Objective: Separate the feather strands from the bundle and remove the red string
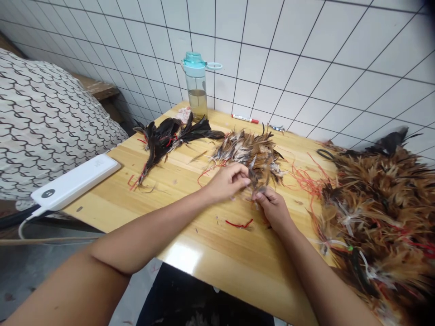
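Observation:
Over the middle of the wooden table, my right hand (273, 208) pinches a small bunch of brown feathers (261, 180) near its lower end. My left hand (231, 181) is closed, thumb against the fingers, at the left side of this bunch; its fingertips touch the dark feathers there. Just behind both hands lies a loose pile of brown and grey feathers (249, 147). A short piece of red string (239, 224) rests on the table in front of my hands. The fingertips are partly blurred.
Black feather bundles (170, 136) lie at the left, with a water bottle (197, 88) behind them. A red-and-white marker (244, 118) is near the tiled wall. Red strings (309, 179) and a large heap of brown feathers (384, 194) fill the right. A white power strip-like device (78, 181) overhangs the left edge.

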A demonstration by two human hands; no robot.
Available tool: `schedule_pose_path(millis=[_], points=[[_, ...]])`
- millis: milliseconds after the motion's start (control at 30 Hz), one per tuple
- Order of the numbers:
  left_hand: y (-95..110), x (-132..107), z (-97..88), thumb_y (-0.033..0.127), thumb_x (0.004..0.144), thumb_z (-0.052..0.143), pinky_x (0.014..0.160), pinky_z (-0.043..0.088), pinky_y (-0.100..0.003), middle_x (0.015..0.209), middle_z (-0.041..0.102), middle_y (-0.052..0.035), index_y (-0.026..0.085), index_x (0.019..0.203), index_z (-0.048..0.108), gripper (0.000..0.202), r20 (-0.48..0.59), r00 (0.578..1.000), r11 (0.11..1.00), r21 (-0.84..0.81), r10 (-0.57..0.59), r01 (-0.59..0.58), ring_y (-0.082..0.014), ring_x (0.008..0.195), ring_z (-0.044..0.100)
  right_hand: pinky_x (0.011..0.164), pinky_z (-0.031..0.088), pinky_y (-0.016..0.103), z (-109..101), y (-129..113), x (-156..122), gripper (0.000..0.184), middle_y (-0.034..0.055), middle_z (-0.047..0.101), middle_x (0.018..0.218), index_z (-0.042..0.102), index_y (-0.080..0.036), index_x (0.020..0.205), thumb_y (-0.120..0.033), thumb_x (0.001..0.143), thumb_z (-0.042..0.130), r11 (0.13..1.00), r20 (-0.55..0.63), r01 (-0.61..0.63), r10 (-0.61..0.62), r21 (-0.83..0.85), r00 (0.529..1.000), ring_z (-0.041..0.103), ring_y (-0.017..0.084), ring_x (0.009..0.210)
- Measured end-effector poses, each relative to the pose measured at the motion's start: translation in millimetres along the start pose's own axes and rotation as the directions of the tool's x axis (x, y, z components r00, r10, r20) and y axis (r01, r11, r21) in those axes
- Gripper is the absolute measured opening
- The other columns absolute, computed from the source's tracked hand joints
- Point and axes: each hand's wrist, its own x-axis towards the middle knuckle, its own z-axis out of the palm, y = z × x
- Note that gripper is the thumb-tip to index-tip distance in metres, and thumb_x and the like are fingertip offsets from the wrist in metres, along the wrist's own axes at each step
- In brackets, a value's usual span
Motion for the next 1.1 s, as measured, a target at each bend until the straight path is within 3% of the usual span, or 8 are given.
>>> schedule_pose_path(millis=[100,200,300,400,533,767,933,1100], points=[[-13,7,-27.7,0.022,0.081,0.055,0.073,0.042,-0.026,0.083,0.059,-0.0022,0.016,0.089,0.061,0.011,-0.182,0.982,0.975,0.204,-0.055,0.092,-0.0137,0.077,0.054,0.06,0.042,0.027,-3,-3,-1,0.028,0.0005,0.054,0.062,0.059,-0.021,0.067,-0.043,0.083,0.053,0.997,-0.036,-0.078,0.078,0.012,0.996,0.052,0.017,0.066],[-25,11,-46.2,0.019,0.079,0.054,0.076,0.042,-0.029,0.082,0.058,-0.0038,0.016,0.08,0.063,0.009,-0.169,0.981,0.857,0.488,-0.091,0.164,-0.0165,0.079,0.054,0.061,0.041,0.027,-5,-7,-1,0.026,-0.0003,0.055,0.064,0.059,-0.02,0.069,-0.042,0.082,0.054,0.992,-0.043,-0.115,0.117,0.045,0.992,0.051,0.015,0.065],[-30,11,-47.8,0.022,0.08,0.055,0.079,0.043,-0.032,0.084,0.06,-0.0053,0.017,0.079,0.063,0.01,-0.123,0.987,0.787,0.598,-0.098,0.153,-0.0191,0.083,0.055,0.065,0.042,0.027,-6,-6,-1,0.026,0.0003,0.059,0.069,0.061,-0.019,0.072,-0.043,0.08,0.057,0.986,-0.035,-0.131,0.135,0.104,0.99,0.053,0.015,0.067],[-31,9,-42.9,0.022,0.082,0.052,0.082,0.044,-0.033,0.091,0.061,-0.0062,0.017,0.087,0.063,0.013,-0.113,0.993,0.787,0.61,-0.037,0.099,-0.02,0.088,0.055,0.066,0.043,0.027,-6,-3,0,0.028,0.0007,0.061,0.073,0.063,-0.018,0.075,-0.046,0.079,0.059,0.979,-0.034,-0.142,0.149,0.146,0.988,0.055,0.015,0.069],[-28,8,-41.8,0.015,0.08,0.05,0.083,0.044,-0.032,0.095,0.06,-0.0065,0.018,0.093,0.063,0.019,-0.082,0.996,0.795,0.606,0.02,0.034,-0.0189,0.09,0.055,0.054,0.037,0.025,-7,1,0,0.03,-0.002,0.053,0.06,0.063,-0.019,0.079,-0.049,0.08,0.057,0.97,-0.03,-0.181,0.188,0.164,0.982,0.048,0.014,0.059],[-33,10,-38.4,0.021,0.08,0.055,0.075,0.042,-0.029,0.081,0.063,-0.0029,0.018,0.087,0.063,0.011,-0.024,0.998,0.823,0.565,-0.059,0.062,-0.017,0.079,0.056,0.047,0.032,0.024,-7,-1,-1,0.032,-0.0041,0.044,0.051,0.064,-0.019,0.078,-0.05,0.081,0.057,0.975,-0.052,-0.166,0.175,0.146,0.983,0.042,0.013,0.052],[-25,11,-46.6,0.017,0.084,0.049,0.076,0.041,-0.027,0.085,0.063,-0.0037,0.017,0.083,0.062,0.013,-0.115,0.987,0.844,0.535,0.114,-0.035,-0.0155,0.082,0.056,0.048,0.032,0.024,-5,-6,-2,0.031,-0.0039,0.044,0.051,0.063,-0.019,0.077,-0.048,0.081,0.056,0.98,-0.049,-0.174,0.179,0.1,0.983,0.043,0.013,0.053],[-13,10,-58.2,0.016,0.086,0.049,0.077,0.042,-0.026,0.083,0.062,-0.0035,0.016,0.083,0.062,0.014,-0.041,0.977,0.846,0.508,0.21,-0.16,-0.0148,0.083,0.056,0.048,0.032,0.024,-4,-5,-2,0.028,-0.003,0.045,0.052,0.064,-0.019,0.075,-0.045,0.081,0.056,0.986,-0.076,-0.151,0.156,0.07,0.985,0.043,0.013,0.054]])
